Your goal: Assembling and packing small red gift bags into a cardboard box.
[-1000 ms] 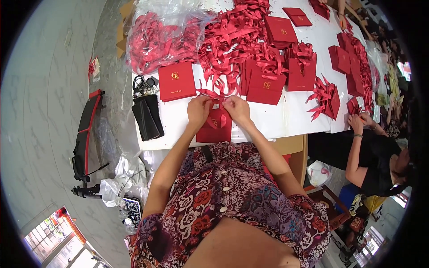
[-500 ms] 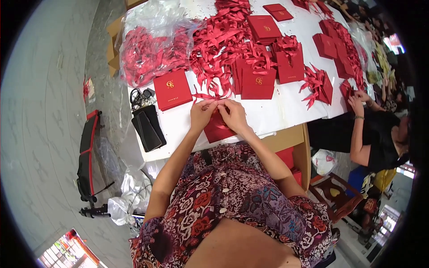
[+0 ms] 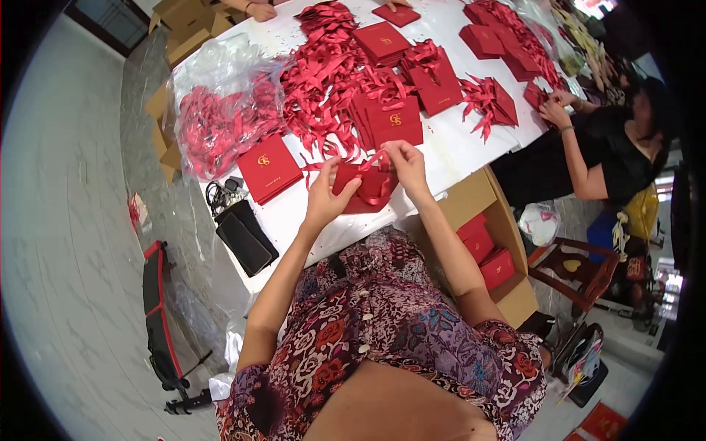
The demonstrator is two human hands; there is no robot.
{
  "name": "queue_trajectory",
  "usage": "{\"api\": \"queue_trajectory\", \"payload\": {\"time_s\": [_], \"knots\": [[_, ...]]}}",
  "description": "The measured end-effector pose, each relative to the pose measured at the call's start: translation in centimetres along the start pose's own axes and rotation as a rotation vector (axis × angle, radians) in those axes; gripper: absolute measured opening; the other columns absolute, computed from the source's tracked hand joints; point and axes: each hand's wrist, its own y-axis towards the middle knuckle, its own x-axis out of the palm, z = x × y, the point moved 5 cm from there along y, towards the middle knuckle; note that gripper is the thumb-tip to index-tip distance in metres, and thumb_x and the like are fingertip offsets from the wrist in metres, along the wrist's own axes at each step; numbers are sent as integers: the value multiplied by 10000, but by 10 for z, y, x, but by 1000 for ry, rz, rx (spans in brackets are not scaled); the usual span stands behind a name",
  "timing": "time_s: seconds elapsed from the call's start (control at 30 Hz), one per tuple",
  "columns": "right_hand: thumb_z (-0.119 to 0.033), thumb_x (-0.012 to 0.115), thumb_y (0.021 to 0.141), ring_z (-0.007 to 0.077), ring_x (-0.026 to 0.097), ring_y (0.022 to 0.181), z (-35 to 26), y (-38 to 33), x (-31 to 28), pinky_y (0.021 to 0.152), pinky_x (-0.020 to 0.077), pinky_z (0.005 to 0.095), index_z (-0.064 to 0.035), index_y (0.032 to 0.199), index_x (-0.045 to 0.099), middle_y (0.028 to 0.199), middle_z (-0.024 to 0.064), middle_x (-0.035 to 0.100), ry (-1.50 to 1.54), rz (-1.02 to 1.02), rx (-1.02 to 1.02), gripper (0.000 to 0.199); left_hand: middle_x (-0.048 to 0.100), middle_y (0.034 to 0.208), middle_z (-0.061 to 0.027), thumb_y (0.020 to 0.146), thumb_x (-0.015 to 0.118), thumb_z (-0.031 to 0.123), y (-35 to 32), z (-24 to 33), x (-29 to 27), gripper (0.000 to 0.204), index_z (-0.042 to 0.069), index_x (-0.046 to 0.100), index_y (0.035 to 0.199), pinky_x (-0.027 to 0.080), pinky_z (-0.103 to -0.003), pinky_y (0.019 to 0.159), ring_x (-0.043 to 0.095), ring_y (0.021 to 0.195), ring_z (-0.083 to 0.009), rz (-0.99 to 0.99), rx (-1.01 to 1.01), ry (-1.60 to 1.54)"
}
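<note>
A small red paper bag (image 3: pixel 363 192) is at the table's front edge, right in front of me. My left hand (image 3: pixel 323 200) grips its left side, the thumb lying across the front. Higher up, on the right, my right hand (image 3: pixel 409 170) pinches a red ribbon (image 3: pixel 374 159) that loops over the bag. More ribbon hangs across the bag's face. Beyond my hands, a large heap of loose red ribbons (image 3: pixel 323 81) covers the table. To my left is a flat stack of red bags (image 3: pixel 269 170) with gold printing; ribboned bags (image 3: pixel 397 123) stand behind the one I hold.
A black pouch (image 3: pixel 247 237) lies at the table's left edge beside cables. A clear plastic sack of ribbons (image 3: pixel 220 121) is behind it. An open carton (image 3: pixel 507 250) with red bags stands at my right. A co-worker (image 3: pixel 610 147) handles a red bag farther right; other people's hands show at the far edge.
My hands have moved apart; my right hand has lifted the ribbon up and to the right. The bag's front now faces me more. The whole view has shifted, showing more of the carton.
</note>
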Motion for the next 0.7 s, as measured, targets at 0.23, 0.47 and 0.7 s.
{"api": "queue_trajectory", "payload": {"time_s": [0.23, 0.47, 0.7], "knots": [[-188, 660, 933, 52, 564, 661, -8, 40, -21, 607, 455, 229, 19, 896, 713, 727, -8, 654, -167, 138, -214, 217, 653, 1117, -264, 834, 698, 93, -4, 16, 29, 741, -34, 277, 1431, 509, -420, 877, 646, 1053, -401, -168, 119, 254], [-221, 664, 937, 85, 618, 747, -35, 80, -55, 697, 519, 279, -5, 1120, 666, 802, 45, 683, 18, 164, -223, 283, 395, 1453, -320, 869, 722, 222, 41, 13, 30, 800, -124, 289, 1445, 296, -375, 1141, 384, 1383, -370, -12, 133, 389], [-293, 635, 929, 351, 606, 1067, -10, 23, -49, 914, 493, 413, -24, 1324, 508, 1183, 239, 583, -432, 360, -319, 495, 474, 1401, -213, 895, 714, 142, 148, 33, 6, 664, -57, 345, 1411, 379, -352, 1061, 495, 1246, -257, 95, 166, -278]]}}
